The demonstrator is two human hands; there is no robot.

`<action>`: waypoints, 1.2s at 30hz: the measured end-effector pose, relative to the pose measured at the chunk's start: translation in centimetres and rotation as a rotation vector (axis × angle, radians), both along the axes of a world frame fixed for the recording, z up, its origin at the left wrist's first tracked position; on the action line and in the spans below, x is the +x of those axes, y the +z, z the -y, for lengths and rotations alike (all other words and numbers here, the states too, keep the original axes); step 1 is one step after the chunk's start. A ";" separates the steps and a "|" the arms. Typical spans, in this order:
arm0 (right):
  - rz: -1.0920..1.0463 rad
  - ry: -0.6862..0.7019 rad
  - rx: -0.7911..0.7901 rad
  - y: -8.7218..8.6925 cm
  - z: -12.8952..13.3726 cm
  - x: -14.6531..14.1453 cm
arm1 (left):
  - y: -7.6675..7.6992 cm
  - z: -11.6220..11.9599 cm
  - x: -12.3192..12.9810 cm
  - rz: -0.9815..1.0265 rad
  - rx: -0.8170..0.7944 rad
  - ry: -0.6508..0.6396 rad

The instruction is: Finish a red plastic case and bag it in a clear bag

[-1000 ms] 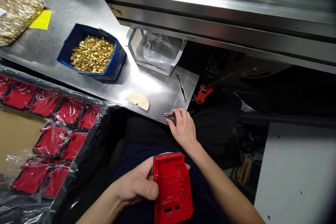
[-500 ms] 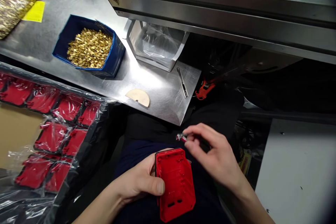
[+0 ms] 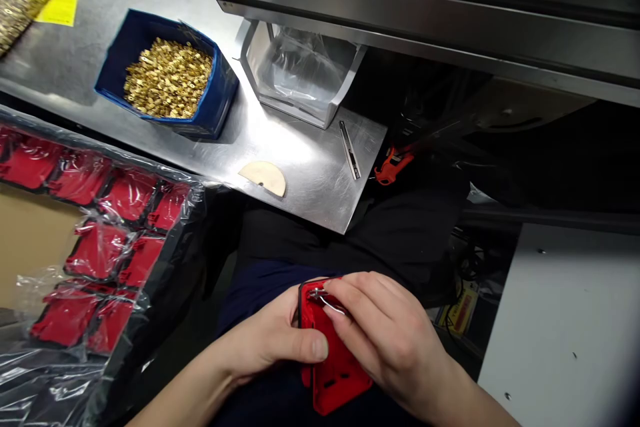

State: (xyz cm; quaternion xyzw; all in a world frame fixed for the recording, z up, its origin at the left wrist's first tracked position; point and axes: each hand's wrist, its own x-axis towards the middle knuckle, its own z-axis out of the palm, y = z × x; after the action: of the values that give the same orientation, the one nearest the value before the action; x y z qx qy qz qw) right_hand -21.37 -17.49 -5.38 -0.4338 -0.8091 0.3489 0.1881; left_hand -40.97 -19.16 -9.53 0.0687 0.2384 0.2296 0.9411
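Down in the lap, the left hand (image 3: 273, 343) is closed around a red plastic housing (image 3: 333, 373), thumb pressed on its face, while the right hand (image 3: 385, 333) pinches slim metal tweezers (image 3: 327, 300) with their tips at the housing's top corner. A steady grip, with the housing braced against the thigh, would likely serve best, easing the tips straight in rather than levering. Farther out on the steel bench (image 3: 310, 180) lie a tan half-disc (image 3: 263, 177), a thin metal tool (image 3: 349, 150) and a blue bin of brass inserts (image 3: 167, 77); bagged red housings (image 3: 95, 240) sit left.
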 end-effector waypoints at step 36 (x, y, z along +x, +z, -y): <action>0.006 0.177 -0.038 -0.8 -1.7 2.2 | -1.2 0.2 0.4 0.071 -0.086 -0.013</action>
State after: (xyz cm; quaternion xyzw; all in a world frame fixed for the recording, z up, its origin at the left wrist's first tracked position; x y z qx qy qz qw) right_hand -19.22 -15.79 -6.21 -0.3650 -0.8382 0.3782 0.1457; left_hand -40.54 -19.40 -10.68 0.0215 0.2138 0.2152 0.9526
